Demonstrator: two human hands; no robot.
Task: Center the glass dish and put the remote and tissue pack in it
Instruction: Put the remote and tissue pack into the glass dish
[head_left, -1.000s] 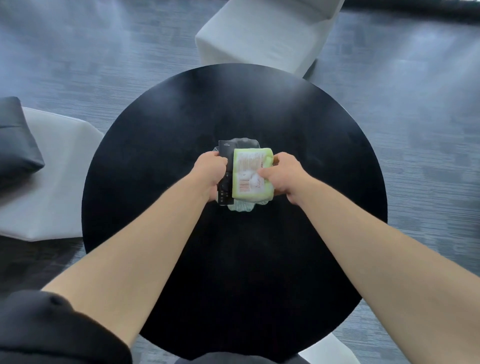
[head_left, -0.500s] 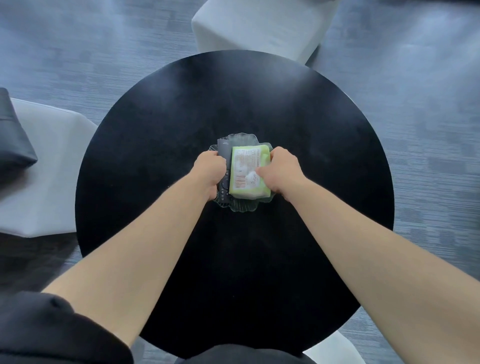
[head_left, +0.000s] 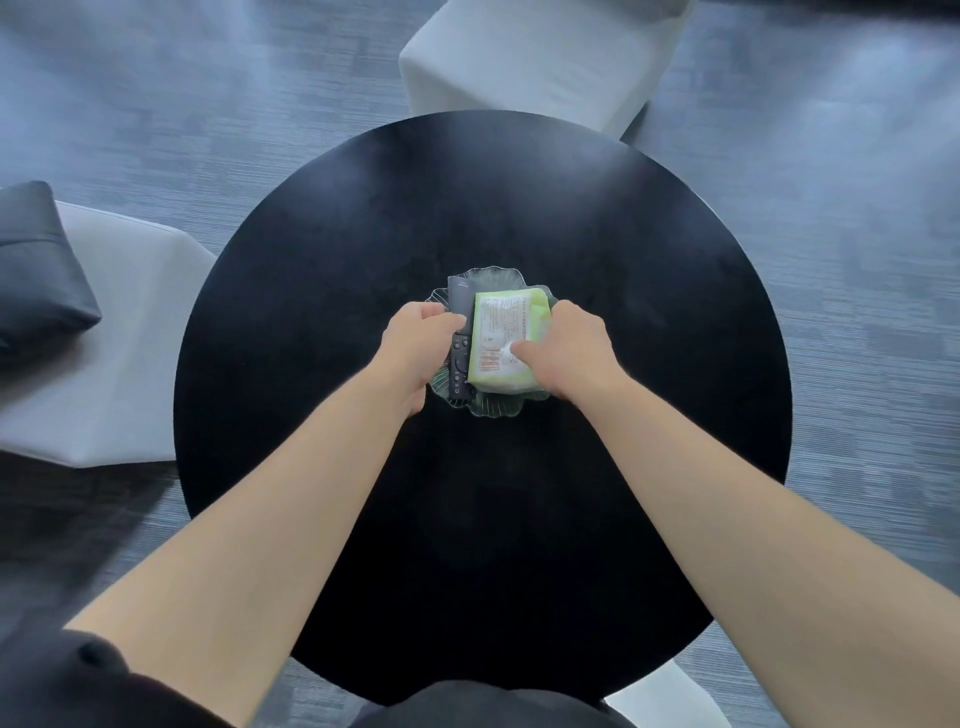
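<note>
1. Glass dish (head_left: 493, 408): scalloped and transparent, near the middle of the round black worktop (head_left: 649, 260); most of its floor is covered, and only rim sections show.
2. Remote (head_left: 461, 322): black, lying lengthwise in the dish's left part; its middle is hidden by fingers and its buttons are too small to read.
3. Tissue pack (head_left: 506, 338): green, touching the remote's right side; its label print is illegible.
4. Left hand (head_left: 415, 348): grip closed around the remote's left edge.
5. Right hand (head_left: 569, 353): thumb pressing the pack's top; the other fingers wrap its right edge, their tips hidden.
6. White seats (head_left: 545, 52) surround the worktop, all cut off by the frame.
</note>
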